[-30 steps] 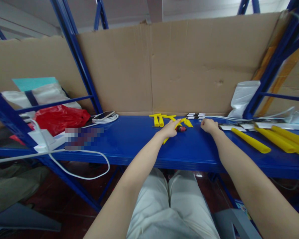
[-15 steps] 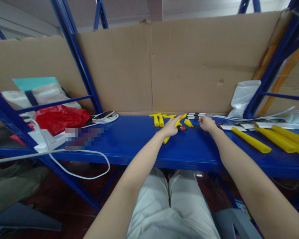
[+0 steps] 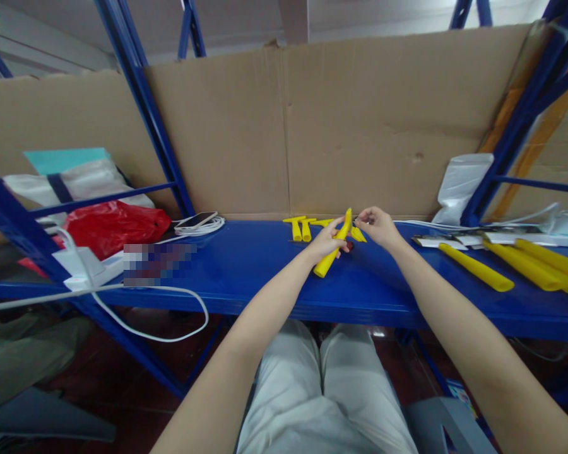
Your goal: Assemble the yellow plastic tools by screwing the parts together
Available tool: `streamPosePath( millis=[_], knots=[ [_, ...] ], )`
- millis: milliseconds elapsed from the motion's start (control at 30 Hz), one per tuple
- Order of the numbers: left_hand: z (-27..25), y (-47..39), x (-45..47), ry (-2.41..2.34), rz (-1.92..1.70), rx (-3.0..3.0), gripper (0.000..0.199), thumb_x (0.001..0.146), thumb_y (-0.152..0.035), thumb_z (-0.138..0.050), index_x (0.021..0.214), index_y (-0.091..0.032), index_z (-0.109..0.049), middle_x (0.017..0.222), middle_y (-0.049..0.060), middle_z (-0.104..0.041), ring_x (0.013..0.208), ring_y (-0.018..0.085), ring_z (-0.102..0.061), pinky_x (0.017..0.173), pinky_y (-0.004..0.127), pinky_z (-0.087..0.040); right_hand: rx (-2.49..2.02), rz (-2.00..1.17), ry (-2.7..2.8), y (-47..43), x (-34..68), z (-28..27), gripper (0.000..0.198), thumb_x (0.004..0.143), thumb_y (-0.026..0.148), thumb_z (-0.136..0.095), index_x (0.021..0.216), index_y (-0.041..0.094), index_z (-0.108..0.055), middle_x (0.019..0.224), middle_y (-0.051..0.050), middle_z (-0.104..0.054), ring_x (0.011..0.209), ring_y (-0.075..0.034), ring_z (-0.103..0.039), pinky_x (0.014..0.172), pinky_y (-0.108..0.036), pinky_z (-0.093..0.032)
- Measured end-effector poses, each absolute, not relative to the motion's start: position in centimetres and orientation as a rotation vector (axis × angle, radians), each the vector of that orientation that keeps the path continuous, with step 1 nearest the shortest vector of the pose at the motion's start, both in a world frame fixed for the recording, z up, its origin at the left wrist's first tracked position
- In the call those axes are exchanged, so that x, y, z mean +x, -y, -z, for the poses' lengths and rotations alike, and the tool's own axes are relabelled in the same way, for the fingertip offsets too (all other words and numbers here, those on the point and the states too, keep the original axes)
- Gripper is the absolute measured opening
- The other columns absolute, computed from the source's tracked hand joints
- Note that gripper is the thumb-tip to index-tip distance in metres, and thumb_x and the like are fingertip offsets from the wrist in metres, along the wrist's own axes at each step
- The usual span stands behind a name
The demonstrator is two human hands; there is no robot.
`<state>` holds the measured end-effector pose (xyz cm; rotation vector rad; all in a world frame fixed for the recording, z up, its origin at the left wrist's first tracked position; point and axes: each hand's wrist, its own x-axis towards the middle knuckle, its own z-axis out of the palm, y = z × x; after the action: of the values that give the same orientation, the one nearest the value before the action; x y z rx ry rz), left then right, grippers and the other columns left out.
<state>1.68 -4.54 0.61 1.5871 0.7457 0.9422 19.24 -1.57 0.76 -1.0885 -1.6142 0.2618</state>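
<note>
My left hand (image 3: 324, 243) is closed around a yellow T-shaped handle (image 3: 327, 262), its tube end pointing down toward me and its crosspiece raised. Just right of that crosspiece, my right hand (image 3: 377, 226) is pinched on something small that I cannot make out. A dark red and black tool grip (image 3: 349, 246) shows partly at my left fingers; whether they hold it too, I cannot tell. Behind the left hand, yellow T-shaped pieces (image 3: 296, 229) lie on the blue shelf. A small yellow piece (image 3: 358, 234) rests below my right fingers.
Long yellow handles (image 3: 477, 267) and white strips lie at the right. A phone (image 3: 196, 220) sits on a coiled white cable at the left, near a red bag (image 3: 118, 221). Cardboard (image 3: 360, 126) stands along the back, between blue posts (image 3: 144, 107).
My right hand has come left from the white strips at the back, up to the yellow handle. My left hand has turned the handle, lifting its crosspiece upright.
</note>
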Motion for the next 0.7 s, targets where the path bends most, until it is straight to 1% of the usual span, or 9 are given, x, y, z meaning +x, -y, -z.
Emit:
streamPosePath(
  millis=[100,200,367,467,533,633,700],
  knots=[
    [-0.5,4.5,1.8,-0.757,-0.919,1.595,0.087,0.064,0.005,-0.049,0.142,-0.027,-0.028,0.108,0.008,-0.061,0.049,0.005,-0.056,0.039,0.014,-0.039,-1.057,-0.346,1.562,1.7,18.8,-0.8,0.02,0.064,0.027,-0.066,0.071,0.021,-0.048,0.074,-0.003,-0.061,0.073,-0.016,-0.059,0.073,-0.034,-0.05],
    [-0.3,4.3,1.8,-0.771,-0.909,1.609,0.085,0.065,0.005,-0.049,0.142,-0.027,-0.03,0.111,0.009,-0.058,0.051,0.005,-0.058,0.041,0.016,-0.042,-1.04,-0.406,1.531,1.9,18.6,-0.8,0.022,0.063,0.028,-0.068,0.071,0.021,-0.049,0.074,-0.002,-0.06,0.072,-0.016,-0.058,0.072,-0.034,-0.05],
    [0.0,4.1,1.9,-0.743,-0.941,1.596,0.082,0.067,0.007,-0.051,0.139,-0.03,-0.036,0.131,0.013,-0.046,0.059,0.006,-0.062,0.052,0.021,-0.053,-1.016,-0.47,1.495,2.0,18.3,-0.8,0.025,0.061,0.029,-0.069,0.072,0.021,-0.049,0.072,-0.001,-0.059,0.069,-0.015,-0.057,0.071,-0.033,-0.05],
    [0.0,4.1,2.0,-0.707,-0.953,1.584,0.082,0.066,0.009,-0.052,0.137,-0.03,-0.038,0.141,0.015,-0.039,0.063,0.006,-0.063,0.056,0.023,-0.054,-1.01,-0.472,1.508,2.0,18.2,-0.8,0.025,0.062,0.03,-0.069,0.072,0.021,-0.049,0.072,-0.001,-0.06,0.069,-0.015,-0.057,0.071,-0.033,-0.05],
    [0.0,4.1,2.1,-0.705,-0.959,1.566,0.081,0.065,0.009,-0.053,0.136,-0.028,-0.039,0.141,0.015,-0.041,0.063,0.006,-0.063,0.055,0.021,-0.052,-1.025,-0.461,1.518,2.0,18.1,-0.8,0.024,0.062,0.03,-0.069,0.072,0.021,-0.049,0.072,-0.001,-0.059,0.069,-0.015,-0.057,0.072,-0.034,-0.05],
    [0.0,3.8,2.1,-0.718,-0.964,1.527,0.081,0.064,0.011,-0.054,0.135,-0.024,-0.041,0.133,0.015,-0.051,0.065,0.007,-0.063,0.055,0.017,-0.048,-1.065,-0.424,1.54,2.0,18.0,-0.8,0.023,0.064,0.029,-0.066,0.072,0.021,-0.047,0.073,-0.001,-0.059,0.07,-0.015,-0.057,0.073,-0.035,-0.049],
    [0.0,3.6,2.0,-0.713,-0.958,1.503,0.082,0.062,0.012,-0.054,0.135,-0.022,-0.043,0.126,0.014,-0.056,0.068,0.008,-0.064,0.056,0.017,-0.047,-1.082,-0.402,1.565,2.1,17.9,-0.8,0.022,0.065,0.029,-0.066,0.072,0.021,-0.046,0.075,-0.002,-0.059,0.073,-0.016,-0.058,0.074,-0.035,-0.049]
  ],
)
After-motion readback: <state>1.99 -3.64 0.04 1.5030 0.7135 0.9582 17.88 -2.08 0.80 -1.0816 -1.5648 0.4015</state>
